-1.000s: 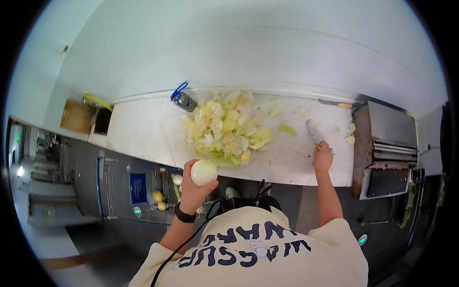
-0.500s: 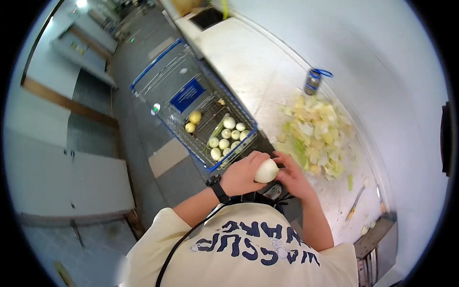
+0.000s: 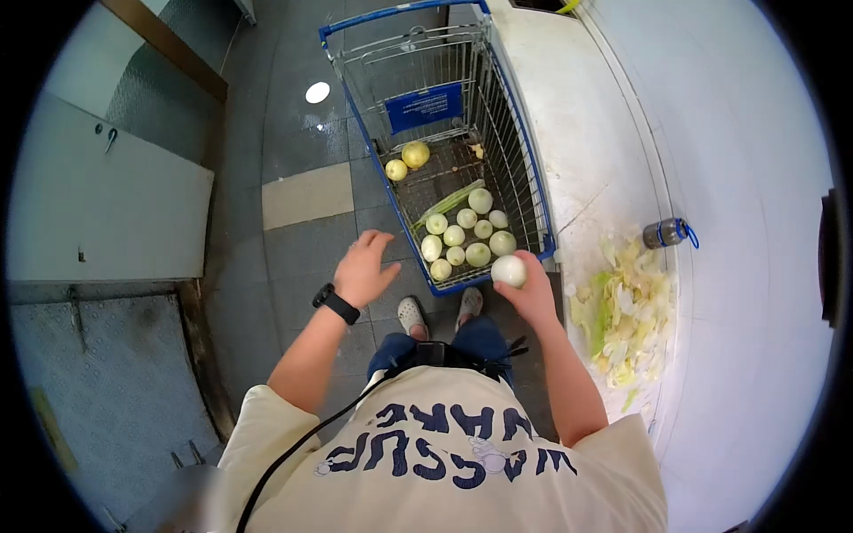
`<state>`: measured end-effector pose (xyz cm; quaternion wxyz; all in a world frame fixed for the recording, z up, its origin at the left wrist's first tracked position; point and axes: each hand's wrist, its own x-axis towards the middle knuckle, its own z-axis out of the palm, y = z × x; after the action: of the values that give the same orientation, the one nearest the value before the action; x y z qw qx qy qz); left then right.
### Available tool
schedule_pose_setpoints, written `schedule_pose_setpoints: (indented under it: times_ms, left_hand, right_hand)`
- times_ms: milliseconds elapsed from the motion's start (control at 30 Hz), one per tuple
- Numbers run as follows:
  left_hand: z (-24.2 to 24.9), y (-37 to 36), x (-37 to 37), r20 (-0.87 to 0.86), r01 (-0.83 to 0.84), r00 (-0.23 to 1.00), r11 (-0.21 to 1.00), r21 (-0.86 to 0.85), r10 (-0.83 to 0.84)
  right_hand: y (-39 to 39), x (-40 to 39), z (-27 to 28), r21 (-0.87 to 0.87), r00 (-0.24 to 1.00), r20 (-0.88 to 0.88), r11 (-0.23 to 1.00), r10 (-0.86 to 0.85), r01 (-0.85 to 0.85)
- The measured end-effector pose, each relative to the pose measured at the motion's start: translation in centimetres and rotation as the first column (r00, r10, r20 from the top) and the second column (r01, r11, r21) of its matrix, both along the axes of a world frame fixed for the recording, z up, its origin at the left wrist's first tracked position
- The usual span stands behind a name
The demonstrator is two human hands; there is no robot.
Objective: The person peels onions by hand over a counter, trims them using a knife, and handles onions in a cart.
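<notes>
My right hand (image 3: pixel 536 291) grips a peeled white onion (image 3: pixel 508 271) at the near right corner of a wire shopping cart (image 3: pixel 402 11). To the left of the cart, my left hand (image 3: pixel 360 271) is in the air with its fingers apart and nothing in it; a black watch (image 3: pixel 336 305) is on that wrist. Several peeled onions (image 3: pixel 477 255) lie at the near end of the cart's basket. Beside them is a long pale green stalk (image 3: pixel 450 203). Farther back sit two yellower round pieces (image 3: pixel 415 155).
A white counter (image 3: pixel 577 115) runs along the cart's right side. On it lies a heap of pale leafy peelings (image 3: pixel 635 311), with a dark bottle (image 3: pixel 665 233) beside it. White cabinet doors (image 3: pixel 107 204) stand left, across the tiled floor (image 3: pixel 306 240).
Both hands were together around the onion. Now my left hand has let go and moved left, while my right hand carries the onion to the cart's edge. The view has turned toward the cart.
</notes>
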<state>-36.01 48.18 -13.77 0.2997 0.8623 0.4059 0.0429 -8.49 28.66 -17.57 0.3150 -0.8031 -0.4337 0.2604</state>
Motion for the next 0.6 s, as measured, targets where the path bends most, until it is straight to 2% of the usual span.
schedule_pose_setpoints:
  times_ms: [167,267,333,367,500,600]
  left_hand:
    - [-3.1,4.4,2.7,0.154,-0.109,0.984,0.982,0.156,0.085]
    - [-5.8,7.3,6.4,0.097,-0.096,0.993,0.948,0.303,0.070]
    - [-9.0,9.2,8.9,0.034,-0.009,0.999,0.940,0.342,-0.003]
    - [-10.7,10.1,10.1,-0.012,0.048,0.999,0.932,0.359,-0.046]
    - [-15.9,11.6,12.8,-0.198,0.218,0.968,0.910,0.352,-0.156]
    - [-16.9,11.7,13.0,-0.145,0.107,0.987,0.956,0.274,-0.069]
  right_hand:
    - [8.2,3.8,-5.0,-0.141,0.971,0.115,0.971,0.210,-0.193]
    - [13.7,5.7,-11.2,-0.284,0.932,0.099,0.908,0.347,-0.308]
    - [17.3,6.3,-15.5,-0.343,0.905,0.085,0.865,0.417,-0.366]
    - [19.0,6.4,-16.9,-0.440,0.928,0.009,0.835,0.373,-0.331]
    - [23.8,7.5,-26.2,-0.521,0.853,-0.014,0.724,0.522,-0.452]
    - [26.6,7.7,-31.1,-0.600,0.765,-0.049,0.593,0.642,-0.537]
